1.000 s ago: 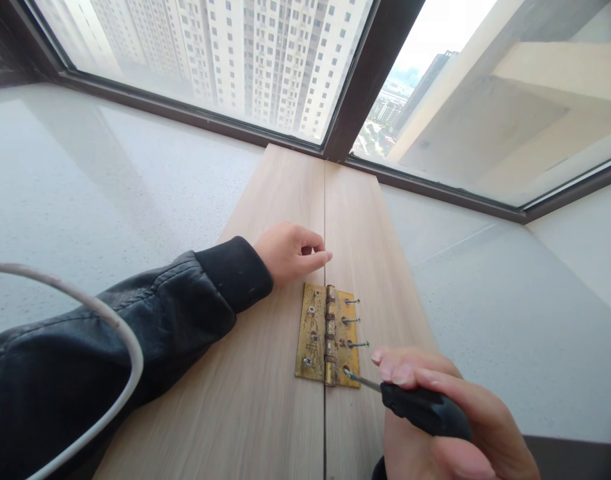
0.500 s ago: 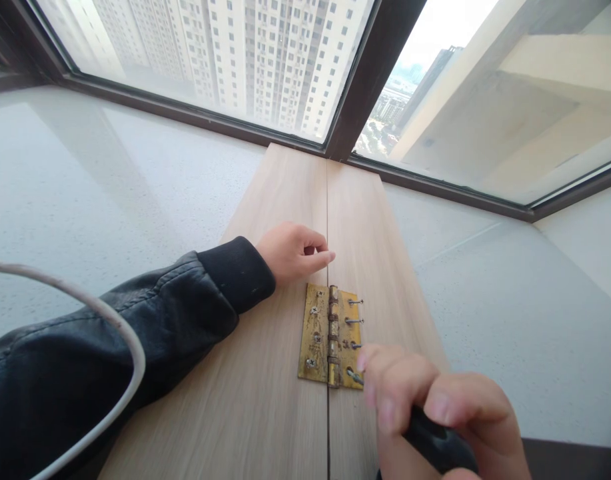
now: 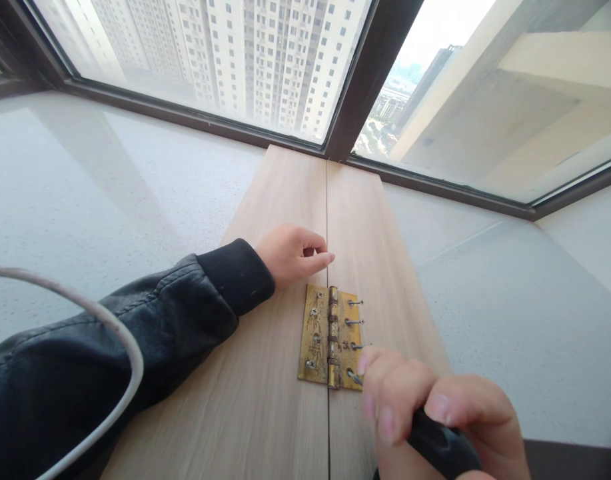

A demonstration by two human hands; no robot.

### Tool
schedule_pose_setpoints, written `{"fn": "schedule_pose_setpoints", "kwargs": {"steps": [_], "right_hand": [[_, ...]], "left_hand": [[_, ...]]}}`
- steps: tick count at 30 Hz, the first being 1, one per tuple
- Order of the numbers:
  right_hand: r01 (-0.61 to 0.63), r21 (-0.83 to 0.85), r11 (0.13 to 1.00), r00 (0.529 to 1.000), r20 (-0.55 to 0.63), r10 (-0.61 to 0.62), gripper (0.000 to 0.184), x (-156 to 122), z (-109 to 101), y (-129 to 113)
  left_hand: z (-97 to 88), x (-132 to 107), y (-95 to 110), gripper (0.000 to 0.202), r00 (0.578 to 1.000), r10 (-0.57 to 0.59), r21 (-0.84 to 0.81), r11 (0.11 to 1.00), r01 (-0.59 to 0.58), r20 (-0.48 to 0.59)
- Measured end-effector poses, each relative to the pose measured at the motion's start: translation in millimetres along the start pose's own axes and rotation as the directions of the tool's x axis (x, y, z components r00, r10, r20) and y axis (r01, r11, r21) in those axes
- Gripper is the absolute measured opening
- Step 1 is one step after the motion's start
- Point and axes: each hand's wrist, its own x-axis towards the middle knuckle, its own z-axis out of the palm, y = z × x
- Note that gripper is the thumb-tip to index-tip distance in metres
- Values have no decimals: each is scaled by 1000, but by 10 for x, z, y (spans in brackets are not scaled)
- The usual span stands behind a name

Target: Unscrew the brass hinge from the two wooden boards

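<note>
A worn brass hinge (image 3: pixel 321 337) lies across the seam of two light wooden boards (image 3: pixel 265 400). Several screws (image 3: pixel 354 322) stand half-raised along its right leaf. My right hand (image 3: pixel 435 413) is wrapped round the black handle of a screwdriver (image 3: pixel 442 448), whose tip sits on the nearest right-leaf screw. My left hand (image 3: pixel 292 252), in a black sleeve, rests on the left board just beyond the hinge, fingers curled and the index finger stretched toward the seam.
The boards lie on a pale speckled sill (image 3: pixel 110 193) that runs up to a dark window frame (image 3: pixel 355 87) with tall buildings outside. A white cable (image 3: pixel 120 333) arcs over my left forearm at the lower left.
My right hand rolled its fingers over the screwdriver handle and closed in on the hinge, covering the shaft. My left hand stayed put.
</note>
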Motion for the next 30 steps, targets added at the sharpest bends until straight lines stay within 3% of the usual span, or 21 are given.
{"fn": "schedule_pose_setpoints", "kwargs": {"steps": [2,4,9,12,16,19,24,27,30], "right_hand": [[71,-50,996,997,-38,-73,22,41,-67,20],[105,-39,994,994,3,-105,26,89,-89,30],[-107,46,993,993,49,104,38,109,37,-32],[-148,82,986,989,43,144,33,76,69,-57],[25,10,1000,1000,-15,-25,24,47,-38,4],[98,-34,995,995,3,-98,28,24,-96,46],[-87,93,992,996,29,84,45,4,39,-40],[-188,124,974,978,119,173,38,7,94,-94],[-140,98,985,983,134,126,26,2,27,-90]], "left_hand": [[2,-2,1,29,1000,6,-4,1000,-6,-2],[2,-5,-4,29,1000,8,-7,1000,-8,-5],[2,-9,-23,29,1000,13,-6,1000,-13,-10],[7,-7,-34,29,1000,11,-7,1000,-11,-9],[10,-2,-42,29,1000,15,-16,1000,-15,-7],[8,-5,-42,30,1000,7,-10,1000,-7,-2],[4,-15,-40,29,1000,2,-14,1000,-2,0],[5,-17,-36,30,1000,-7,-18,1000,7,-1],[5,-16,-24,29,1000,-18,-22,1000,18,8]]}}
